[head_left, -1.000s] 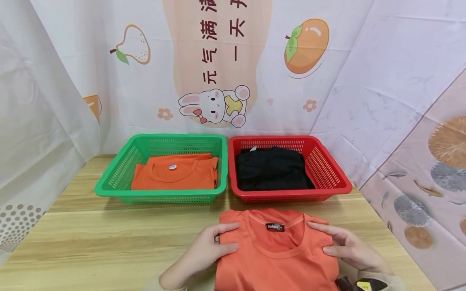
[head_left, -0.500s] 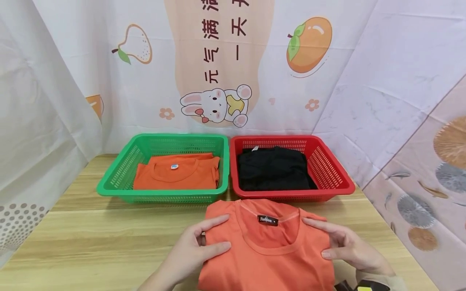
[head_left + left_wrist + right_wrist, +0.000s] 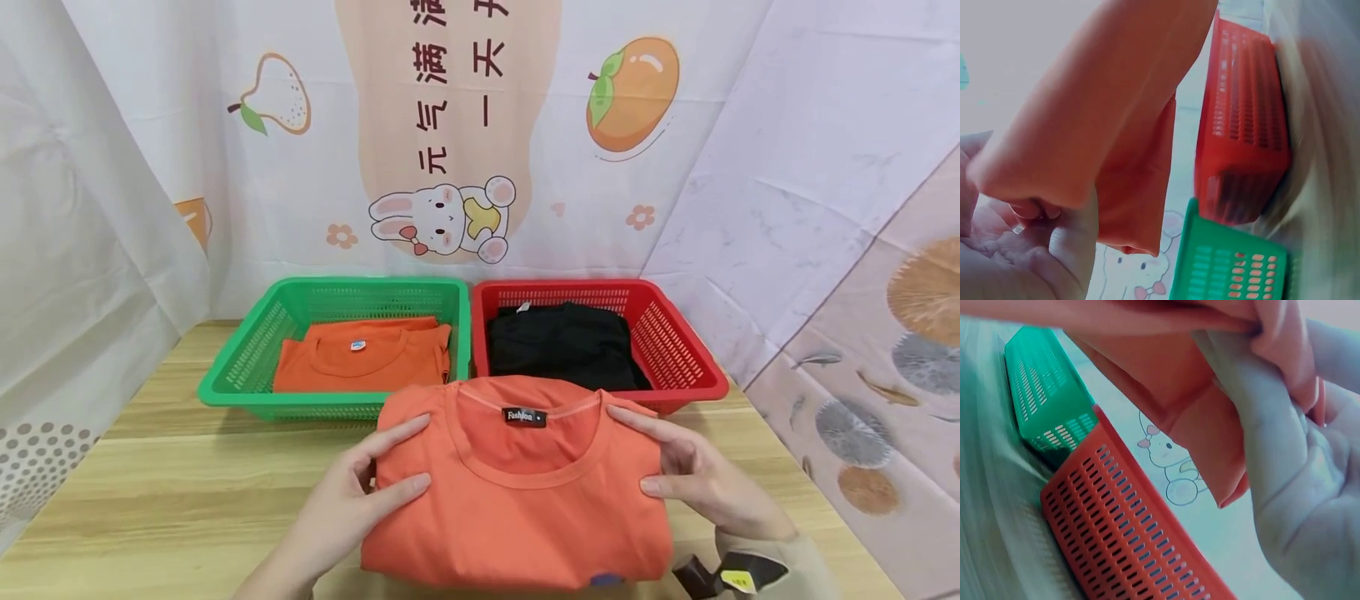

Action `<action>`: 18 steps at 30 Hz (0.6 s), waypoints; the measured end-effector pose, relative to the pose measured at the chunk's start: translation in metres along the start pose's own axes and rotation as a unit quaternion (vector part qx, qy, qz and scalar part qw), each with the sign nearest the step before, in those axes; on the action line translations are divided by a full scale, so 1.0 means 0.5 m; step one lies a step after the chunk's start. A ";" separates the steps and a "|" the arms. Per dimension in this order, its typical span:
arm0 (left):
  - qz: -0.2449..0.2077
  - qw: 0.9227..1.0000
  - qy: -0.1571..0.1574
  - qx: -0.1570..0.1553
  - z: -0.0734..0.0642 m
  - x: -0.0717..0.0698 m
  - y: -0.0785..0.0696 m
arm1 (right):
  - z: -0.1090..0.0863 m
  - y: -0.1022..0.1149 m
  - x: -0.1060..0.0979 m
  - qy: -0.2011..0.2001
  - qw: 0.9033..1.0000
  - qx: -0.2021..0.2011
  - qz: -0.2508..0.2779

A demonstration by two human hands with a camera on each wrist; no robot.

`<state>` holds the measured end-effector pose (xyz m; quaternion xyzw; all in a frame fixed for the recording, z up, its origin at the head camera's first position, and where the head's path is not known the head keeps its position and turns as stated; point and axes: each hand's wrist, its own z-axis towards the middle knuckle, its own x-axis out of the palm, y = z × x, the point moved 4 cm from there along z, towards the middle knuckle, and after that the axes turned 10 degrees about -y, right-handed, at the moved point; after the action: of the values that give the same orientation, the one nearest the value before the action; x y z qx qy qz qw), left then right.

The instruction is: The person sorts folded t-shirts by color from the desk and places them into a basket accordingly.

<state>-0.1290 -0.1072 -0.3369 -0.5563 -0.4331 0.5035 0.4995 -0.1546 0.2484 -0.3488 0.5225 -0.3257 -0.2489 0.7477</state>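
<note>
Between both hands hangs a folded orange T-shirt (image 3: 517, 517), its collar with a black "Fashion" label facing up. My left hand (image 3: 348, 483) grips its left side, thumb on top and other fingers partly beneath. On the opposite side my right hand (image 3: 701, 475) pinches the shirt's edge the same way. Both wrist views show the cloth lifted off the table, the fingers curled under the shirt (image 3: 1085, 106). Behind it are a green basket (image 3: 225, 392) with folded orange shirts (image 3: 360, 358) and a red basket (image 3: 690, 383) with folded black clothes (image 3: 562, 346).
The baskets stand side by side at the back of the wooden table (image 3: 172, 492). A printed curtain (image 3: 300, 200) hangs right behind them, and more cloth lines both sides. The held shirt overlaps the baskets' front rims in the head view.
Both hands have raised the orange T-shirt and carried it forward and to the left, closer to the baskets. The baskets and their contents stay put.
</note>
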 end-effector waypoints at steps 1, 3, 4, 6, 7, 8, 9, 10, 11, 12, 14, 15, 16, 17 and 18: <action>0.003 1.000 -0.005 0.004 0.000 -0.004 -0.002 | 0.005 0.002 0.001 -0.006 1.000 -0.007 -0.008; 0.004 1.000 -0.014 0.006 0.000 -0.011 -0.004 | 0.013 0.003 0.003 -0.016 1.000 -0.003 -0.012; 0.003 1.000 -0.019 0.005 0.000 -0.013 -0.005 | 0.016 0.003 0.004 -0.021 1.000 0.000 -0.017; 0.001 1.000 -0.025 0.000 -0.001 -0.017 -0.003 | 0.023 0.003 0.006 -0.035 0.999 0.018 -0.025; 0.000 1.000 -0.029 -0.003 -0.001 -0.019 -0.002 | 0.027 0.002 0.007 -0.041 0.998 0.028 -0.027; 0.000 0.999 -0.033 -0.006 -0.001 -0.021 0.000 | 0.031 0.002 0.009 -0.044 0.998 0.037 -0.026; 0.000 0.999 -0.037 -0.008 0.000 -0.023 0.001 | 0.036 0.002 0.010 -0.048 0.998 0.041 -0.030; 0.003 0.999 -0.041 -0.007 0.001 -0.026 0.001 | 0.042 0.002 0.012 -0.053 0.997 0.043 -0.038; 0.005 0.999 -0.045 -0.005 0.002 -0.028 0.001 | 0.048 0.003 0.013 -0.058 0.996 0.045 -0.043; 0.008 0.999 -0.049 0.001 0.004 -0.031 0.000 | 0.055 0.003 0.015 -0.063 0.996 0.046 -0.049; 0.019 0.998 -0.058 0.012 0.009 -0.039 -0.002 | 0.070 0.004 0.018 -0.072 0.995 0.049 -0.051; 0.026 0.997 -0.063 0.022 0.012 -0.044 -0.005 | 0.078 0.005 0.019 -0.077 0.994 0.049 -0.056; 0.033 0.997 -0.067 0.032 0.016 -0.048 -0.008 | 0.086 0.006 0.020 -0.080 0.994 0.050 -0.058; 0.042 0.996 -0.073 0.042 0.019 -0.053 -0.012 | 0.094 0.006 0.022 -0.082 0.994 0.054 -0.055; 0.055 0.994 -0.080 0.054 0.024 -0.058 -0.016 | 0.102 0.007 0.024 -0.085 0.993 0.057 -0.055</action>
<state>-0.1440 -0.1335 -0.3254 -0.5092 -0.4129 0.5957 0.4641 -0.1848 0.2094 -0.3307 0.5585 -0.3722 -0.3143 0.6714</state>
